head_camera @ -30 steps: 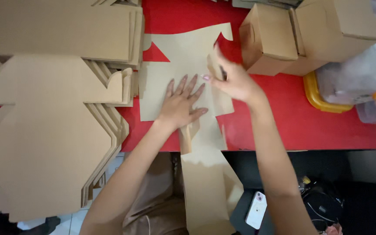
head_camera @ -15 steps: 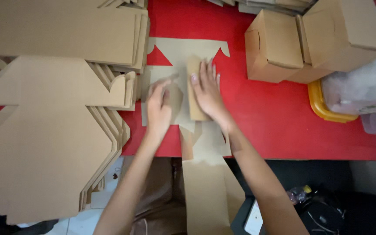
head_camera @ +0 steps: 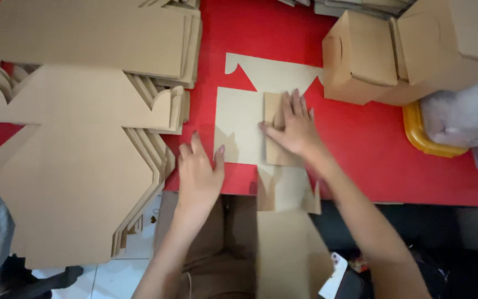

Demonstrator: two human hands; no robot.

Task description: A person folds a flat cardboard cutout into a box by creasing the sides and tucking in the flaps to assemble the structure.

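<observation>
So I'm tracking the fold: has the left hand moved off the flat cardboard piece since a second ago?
Yes. The left hand has slid off the flat cardboard piece toward the table's near edge, closer to the cardboard stack.

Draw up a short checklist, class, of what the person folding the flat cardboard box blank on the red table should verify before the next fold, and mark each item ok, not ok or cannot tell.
1. Folded flap held flat: ok, the right hand presses on it.
2. Left hand steadying the box blank: not ok, it sits at the table edge, beside the blank.
3. Blank fully on the red table: not ok, its near end hangs over the edge.
4. Room to the left: not ok, the stack of flat blanks lies close.
5. Crease sharp: cannot tell.
</observation>
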